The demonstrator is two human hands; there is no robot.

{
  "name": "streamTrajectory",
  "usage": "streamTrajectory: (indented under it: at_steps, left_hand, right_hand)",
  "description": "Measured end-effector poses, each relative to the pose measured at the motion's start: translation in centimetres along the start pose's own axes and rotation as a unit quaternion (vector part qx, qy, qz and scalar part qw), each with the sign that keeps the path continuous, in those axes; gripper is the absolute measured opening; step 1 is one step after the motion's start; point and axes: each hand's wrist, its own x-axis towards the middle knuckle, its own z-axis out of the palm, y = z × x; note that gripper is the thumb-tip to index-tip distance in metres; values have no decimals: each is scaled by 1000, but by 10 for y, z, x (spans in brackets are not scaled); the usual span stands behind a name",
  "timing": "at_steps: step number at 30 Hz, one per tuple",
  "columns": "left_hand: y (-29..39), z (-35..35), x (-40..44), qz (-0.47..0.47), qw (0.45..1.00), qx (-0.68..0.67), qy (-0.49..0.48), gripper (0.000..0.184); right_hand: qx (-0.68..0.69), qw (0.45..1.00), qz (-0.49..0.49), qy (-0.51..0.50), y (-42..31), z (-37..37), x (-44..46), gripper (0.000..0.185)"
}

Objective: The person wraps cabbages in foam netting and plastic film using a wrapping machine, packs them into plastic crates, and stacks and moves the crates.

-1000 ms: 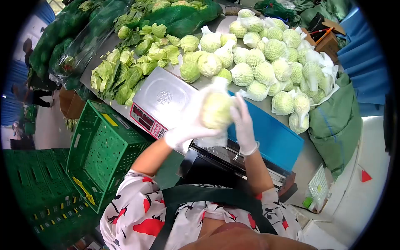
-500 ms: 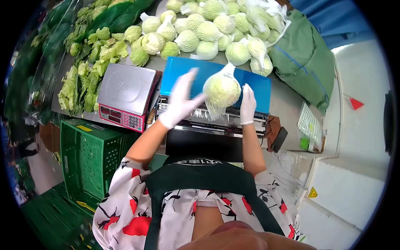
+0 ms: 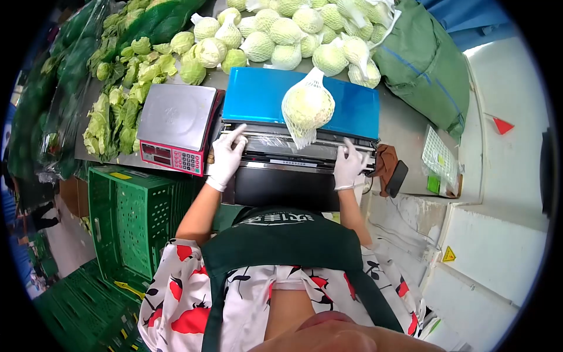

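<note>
My left hand (image 3: 227, 157), in a white glove, is at the left end of the wrapping machine's film (image 3: 275, 141), its fingertips apart. At the right end of the film, my gloved right hand (image 3: 350, 165) has its thumb and fingers spread. Neither hand visibly grips anything. A netted cabbage (image 3: 309, 107) rests on the machine's blue top (image 3: 252, 97), between and above my hands, with its net's loose end hanging over the front edge. Below the film is the black front of the machine (image 3: 287, 189).
Left of the machine stands a scale (image 3: 176, 117), with loose leaves (image 3: 120, 126) beyond it. Netted cabbages (image 3: 287, 29) are piled behind. A green sack (image 3: 422, 64) lies at the right, a green crate (image 3: 126, 223) at the lower left, and a dark phone-like object (image 3: 397, 178) near the machine.
The cabbage, held between my hands earlier, now lies on the blue top. Both hands have let go and moved down to the film. The view has swung right and down since one second ago.
</note>
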Motion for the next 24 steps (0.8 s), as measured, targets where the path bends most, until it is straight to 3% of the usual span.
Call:
streamTrajectory:
  at_steps: [1, 2, 4, 6, 8, 9, 10, 11, 12, 13, 14, 16, 17, 18, 20, 22, 23, 24]
  left_hand:
    - [13, -9, -2, -26, 992, -96, -76, 29]
    - [28, -23, -6, -52, 969, -189, -149, 26]
    - [74, -59, -15, 0, 950, -134, -283, 18]
    - [97, -92, -17, 64, 931, -121, -339, 17]
    - [112, -117, -12, 4, 904, -216, -369, 20]
    - [114, -114, -5, 7, 893, -286, -348, 40]
    - [121, -109, 8, 10, 877, -354, -324, 62]
    - [136, -87, 25, 54, 913, -322, -245, 84]
    - [156, -63, 47, 97, 939, -287, -163, 108]
    - [147, -47, 74, 172, 960, -133, -179, 115]
    - [129, -28, 100, 245, 951, 28, -188, 123]
    - [96, 21, 134, 335, 902, 191, -196, 128]
    - [86, 41, 141, 293, 912, 148, -246, 131]
    - [84, 52, 146, 249, 917, 105, -293, 133]
    - [74, 57, 155, 215, 932, 6, -293, 133]
    - [71, 53, 157, 163, 935, -28, -313, 131]
    - [68, 51, 157, 129, 930, -102, -328, 130]
    - [72, 47, 149, 71, 918, -178, -348, 110]
  right_hand:
    - [86, 996, -38, 11, -2, -8, 0, 22]
    - [281, 955, 30, -93, 1, -25, 2, 20]
    - [395, 875, 74, -270, -31, -104, -3, 18]
    - [351, 843, 21, -406, -34, -161, -3, 16]
    - [430, 768, -131, -456, -31, -196, 24, 16]
    - [464, 718, -203, -477, -33, -209, 33, 16]
    - [479, 726, -245, -429, -41, -214, 54, 19]
    - [401, 830, -181, -342, -54, -217, 67, 33]
    - [394, 849, -179, -304, -70, -195, 89, 54]
    - [385, 866, -176, -266, -86, -174, 111, 77]
    - [266, 900, -208, -277, -96, -147, 133, 94]
    - [61, 886, -387, -248, -68, -43, 157, 131]
    - [16, 895, -325, -305, -76, -20, 146, 141]
    - [181, 874, -257, -371, -84, -12, 152, 144]
    - [300, 847, -256, -356, -77, 7, 158, 143]
    - [306, 856, -184, -374, -77, 7, 155, 141]
    - [324, 848, -173, -383, -75, 3, 150, 122]
    - [376, 833, -128, -385, -76, 3, 141, 113]
